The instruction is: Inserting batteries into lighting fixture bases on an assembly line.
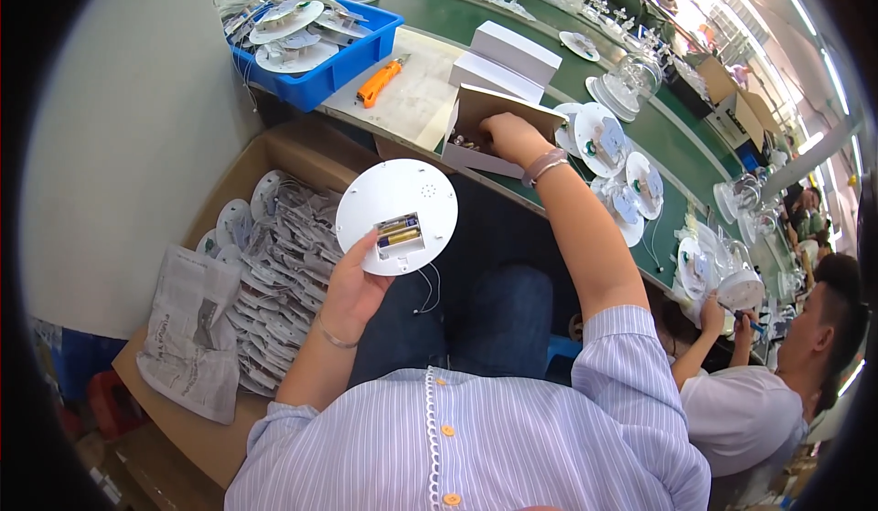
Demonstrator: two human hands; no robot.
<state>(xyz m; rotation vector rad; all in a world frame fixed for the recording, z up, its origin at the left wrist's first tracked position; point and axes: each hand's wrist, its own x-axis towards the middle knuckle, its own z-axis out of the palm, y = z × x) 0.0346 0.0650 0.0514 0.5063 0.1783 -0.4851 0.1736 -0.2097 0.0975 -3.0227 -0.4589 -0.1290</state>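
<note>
My left hand (358, 284) grips a white round plastic base (366, 198) by its lower left edge, over my lap. The base's underside faces up, and its battery compartment (399, 234) lies uncovered with batteries in it. Two thin wires (428, 293) dangle from the lower edge. My right hand (512, 138) reaches into a small open cardboard box (487, 161) at the table's near edge. Its fingers curl down among small shiny parts (465, 140), too small to name. Whether it pinches one of them is hidden.
A blue bin (315, 86) full of white bases stands at the table's left, beside an orange utility knife (380, 81). Below, a large carton (197, 401) holds stacked bases and newspaper (190, 328). More bases (601, 141) line the green conveyor (549, 54). A co-worker (741, 401) sits at right.
</note>
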